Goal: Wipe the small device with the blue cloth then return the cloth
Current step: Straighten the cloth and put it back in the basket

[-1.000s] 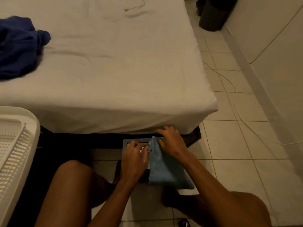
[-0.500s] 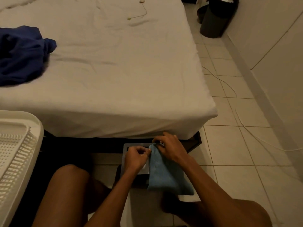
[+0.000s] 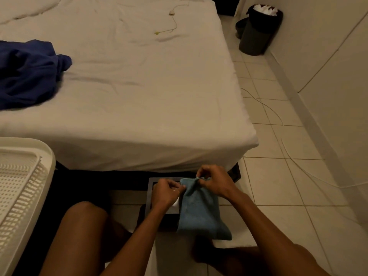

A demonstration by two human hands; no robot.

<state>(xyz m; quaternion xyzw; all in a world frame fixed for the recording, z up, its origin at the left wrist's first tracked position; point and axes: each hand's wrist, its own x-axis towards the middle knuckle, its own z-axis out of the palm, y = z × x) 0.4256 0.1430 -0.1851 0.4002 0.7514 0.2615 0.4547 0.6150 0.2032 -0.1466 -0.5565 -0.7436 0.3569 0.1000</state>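
The right hand [image 3: 214, 183] pinches the top edge of the blue cloth [image 3: 201, 212], which hangs over the right side of the small device [image 3: 154, 183] on the floor. The left hand [image 3: 166, 192] is curled nearly closed just beside the cloth; what it grips I cannot tell. Wiping looks unfinished, and the cloth's return is yet to come.

Dim, warm yellowish light; deep shadow beneath the white-sheeted bed [image 3: 127, 108] at 6 o'clock; wide-angle bending at edges; soft focus.
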